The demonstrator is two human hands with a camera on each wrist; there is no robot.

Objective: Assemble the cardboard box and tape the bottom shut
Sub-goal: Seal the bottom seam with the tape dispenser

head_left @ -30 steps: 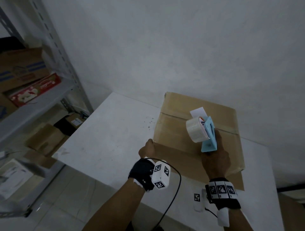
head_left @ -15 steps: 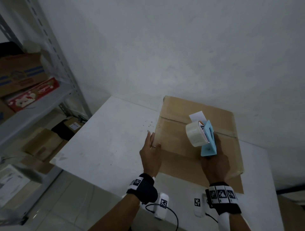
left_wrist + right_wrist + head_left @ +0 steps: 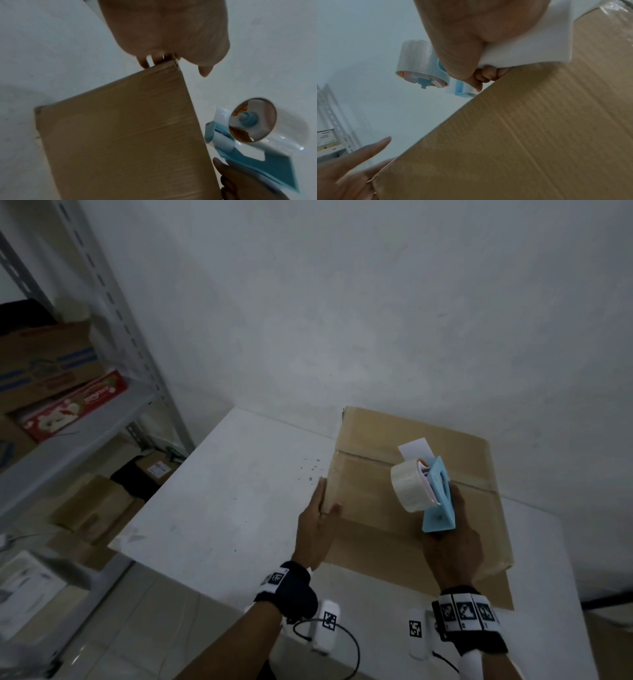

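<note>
Tape dispenser (image 3: 436, 494) upright on box (image 3: 383, 529), roll leftward.

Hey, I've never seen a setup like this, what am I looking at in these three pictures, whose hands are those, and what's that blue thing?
There is no machine here: a person works with two bare hands and wears three cameras. The wide picture comes from a camera on the head, looking down. The other two come from cameras strapped to each wrist, looking along the fingers.

On the white table lies a brown cardboard box, its flaps folded shut on top. The left hand lies with straight fingers against the box's left edge, steadying it. The right hand has its grip around a blue tape dispenser with a roll of clear tape, held over the box. A metal shelf with other boxes stands at the left.
</note>
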